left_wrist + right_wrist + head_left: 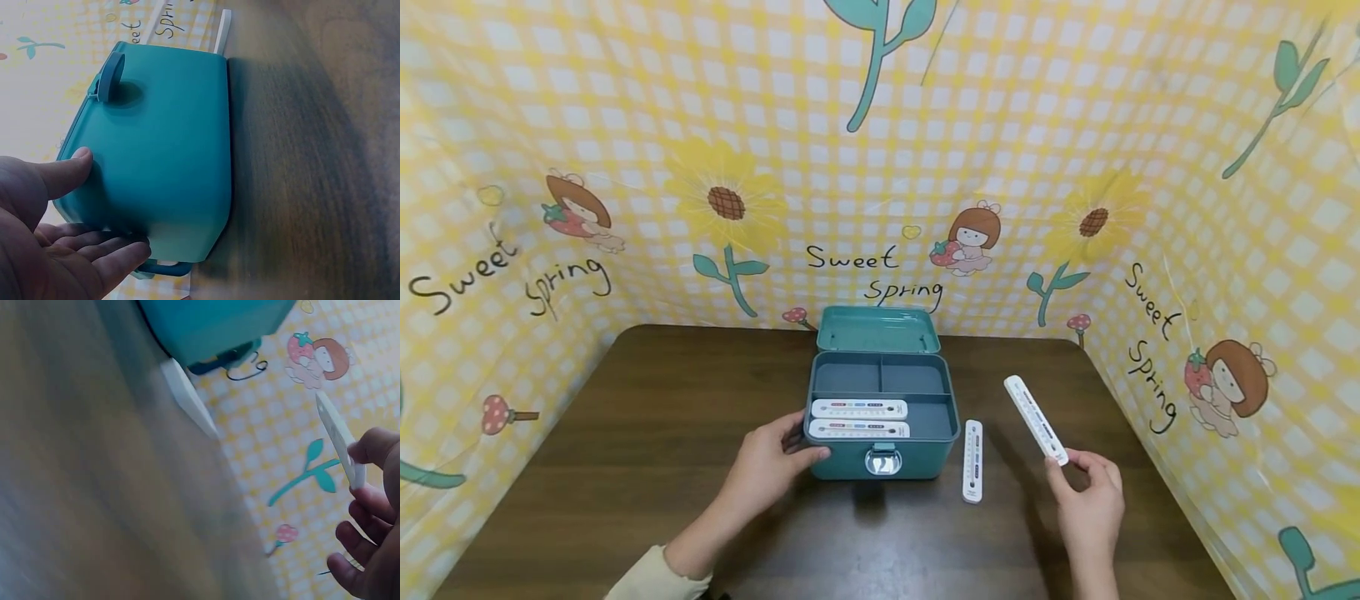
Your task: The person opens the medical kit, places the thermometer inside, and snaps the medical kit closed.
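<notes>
A green storage box [880, 460] stands with its lid raised. Two white strip thermometers [859, 408] lie in its front compartment, one behind the other. My left hand [772, 457] rests against the box's front left corner, thumb on the front face and fairly straight fingers along the left side. My right hand [1092, 500] pinches one end of another white thermometer [1034, 417] between thumb and fingers, above the table to the right; its far end points up and left. One more thermometer [972, 461] lies on the table, just right of the box.
The brown wooden table [647, 467] is walled at the back and sides by a yellow checked cloth [820, 183]. The raised lid [878, 330] leans back near the cloth. Dividers [881, 372] split the grey interior. A clasp [883, 462] hangs in front.
</notes>
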Motion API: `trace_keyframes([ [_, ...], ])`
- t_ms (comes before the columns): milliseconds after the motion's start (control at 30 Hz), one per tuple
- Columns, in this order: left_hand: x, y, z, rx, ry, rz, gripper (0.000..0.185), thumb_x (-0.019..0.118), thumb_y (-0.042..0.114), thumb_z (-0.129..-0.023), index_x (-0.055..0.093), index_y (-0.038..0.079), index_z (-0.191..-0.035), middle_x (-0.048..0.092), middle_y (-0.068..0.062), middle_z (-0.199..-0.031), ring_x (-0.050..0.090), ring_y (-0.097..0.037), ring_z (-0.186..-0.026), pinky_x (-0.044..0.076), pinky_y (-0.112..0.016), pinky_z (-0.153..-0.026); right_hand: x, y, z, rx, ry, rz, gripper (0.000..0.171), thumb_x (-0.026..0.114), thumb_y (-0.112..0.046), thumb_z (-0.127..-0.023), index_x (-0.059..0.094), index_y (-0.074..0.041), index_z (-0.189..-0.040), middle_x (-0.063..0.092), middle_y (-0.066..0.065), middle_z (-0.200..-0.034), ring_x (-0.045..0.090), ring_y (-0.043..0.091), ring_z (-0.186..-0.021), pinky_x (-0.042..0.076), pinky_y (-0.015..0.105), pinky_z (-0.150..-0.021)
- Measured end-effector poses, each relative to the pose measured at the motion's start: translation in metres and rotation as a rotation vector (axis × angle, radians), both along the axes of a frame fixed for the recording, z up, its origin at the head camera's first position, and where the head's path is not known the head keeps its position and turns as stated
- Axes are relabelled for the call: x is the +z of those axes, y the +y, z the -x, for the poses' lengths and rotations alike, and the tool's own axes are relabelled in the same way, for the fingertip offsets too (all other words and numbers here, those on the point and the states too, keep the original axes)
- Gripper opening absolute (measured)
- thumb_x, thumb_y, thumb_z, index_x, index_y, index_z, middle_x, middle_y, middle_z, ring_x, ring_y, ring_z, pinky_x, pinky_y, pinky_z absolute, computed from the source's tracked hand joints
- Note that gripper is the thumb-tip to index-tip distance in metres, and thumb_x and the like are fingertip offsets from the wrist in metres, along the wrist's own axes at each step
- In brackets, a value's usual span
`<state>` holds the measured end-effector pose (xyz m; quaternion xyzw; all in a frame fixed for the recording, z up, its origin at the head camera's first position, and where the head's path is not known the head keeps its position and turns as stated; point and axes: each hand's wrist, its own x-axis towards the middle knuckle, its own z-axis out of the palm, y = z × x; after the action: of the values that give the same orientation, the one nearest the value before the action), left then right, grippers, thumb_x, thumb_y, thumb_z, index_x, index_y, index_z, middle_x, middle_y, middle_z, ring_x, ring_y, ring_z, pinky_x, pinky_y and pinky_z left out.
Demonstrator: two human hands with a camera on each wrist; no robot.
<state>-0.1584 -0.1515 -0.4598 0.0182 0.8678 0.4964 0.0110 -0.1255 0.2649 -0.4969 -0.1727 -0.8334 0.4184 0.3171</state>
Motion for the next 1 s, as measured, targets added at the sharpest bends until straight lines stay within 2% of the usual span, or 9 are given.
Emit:
trace_keyframes([
  [167,0.000,-0.002,0.000,0.004,-0.001,-0.001,0.077,0.086,0.032,-0.085,0.053,-0.004,-0.145,0.062,-0.021,-0.140,0.066,-0.030,-0.123,0.059,-0.039,-0.093,0.012,0.014,0.003,0.144,-0.014,0.151,0.024,0.081,-0.008,-0.088,0.074,0.002,-0.108,0.058,-0.002,-0.110,0.062,-0.002,-0.089,0.049,0.007,-0.076],
  [233,-0.001,-0.001,0.001,0.003,0.000,-0.007,0.077,0.086,0.032,-0.084,0.054,-0.003,-0.145,0.063,-0.019,-0.140,0.066,-0.029,-0.122,0.059,-0.038,-0.093,0.016,0.018,0.005,0.207,-0.010,0.215,0.025,0.080,-0.004,-0.088,0.072,0.004,-0.110,0.057,-0.003,-0.110,0.065,0.000,-0.087,0.052,0.008,-0.075],
  [300,-0.004,0.000,0.002,0.005,0.001,-0.008,0.077,0.087,0.032,-0.084,0.055,-0.002,-0.145,0.063,-0.019,-0.139,0.067,-0.028,-0.122,0.059,-0.038,-0.093,0.020,0.022,0.007,0.265,0.015,0.224,0.025,0.081,0.001,-0.086,0.072,0.005,-0.109,0.057,-0.002,-0.111,0.065,0.002,-0.090,0.053,0.008,-0.077],
  [400,-0.005,0.001,0.002,0.007,0.001,-0.008,0.077,0.087,0.032,-0.083,0.055,-0.002,-0.144,0.064,-0.018,-0.139,0.067,-0.028,-0.122,0.059,-0.038,-0.093,0.028,0.025,0.010,0.343,0.061,0.143,0.027,0.082,0.006,-0.082,0.073,0.003,-0.107,0.059,0.001,-0.113,0.060,0.006,-0.097,0.049,0.009,-0.084],
  [500,-0.004,0.001,0.002,0.014,-0.005,-0.008,0.077,0.087,0.033,-0.083,0.056,-0.001,-0.144,0.064,-0.017,-0.138,0.067,-0.028,-0.122,0.059,-0.039,-0.093,0.040,0.026,0.015,0.423,0.119,0.008,0.030,0.084,0.008,-0.077,0.074,-0.001,-0.104,0.061,0.004,-0.114,0.055,0.008,-0.103,0.043,0.012,-0.089],
  [667,-0.001,-0.001,0.001,0.023,-0.012,0.004,0.077,0.087,0.033,-0.083,0.056,0.000,-0.144,0.064,-0.017,-0.138,0.067,-0.028,-0.122,0.059,-0.041,-0.094,0.056,0.024,0.024,0.565,0.169,-0.121,0.031,0.085,0.006,-0.078,0.074,-0.009,-0.103,0.062,0.003,-0.113,0.054,0.005,-0.108,0.040,0.014,-0.094],
  [833,0.001,-0.002,0.000,0.018,-0.002,0.006,0.076,0.087,0.032,-0.084,0.056,-0.001,-0.144,0.064,-0.018,-0.138,0.067,-0.029,-0.122,0.059,-0.040,-0.094,0.060,0.019,0.036,0.693,0.147,-0.221,0.033,0.087,0.002,-0.078,0.072,-0.015,-0.102,0.062,0.000,-0.114,0.055,0.005,-0.109,0.038,0.009,-0.097],
  [1000,-0.001,0.000,0.000,0.017,0.004,-0.007,0.075,0.087,0.031,-0.084,0.056,-0.001,-0.144,0.064,-0.018,-0.138,0.067,-0.029,-0.121,0.059,-0.039,-0.093,0.062,0.013,0.046,0.758,0.109,-0.281,0.032,0.087,-0.002,-0.079,0.071,-0.018,-0.102,0.062,-0.003,-0.114,0.055,0.007,-0.108,0.039,0.011,-0.096],
])
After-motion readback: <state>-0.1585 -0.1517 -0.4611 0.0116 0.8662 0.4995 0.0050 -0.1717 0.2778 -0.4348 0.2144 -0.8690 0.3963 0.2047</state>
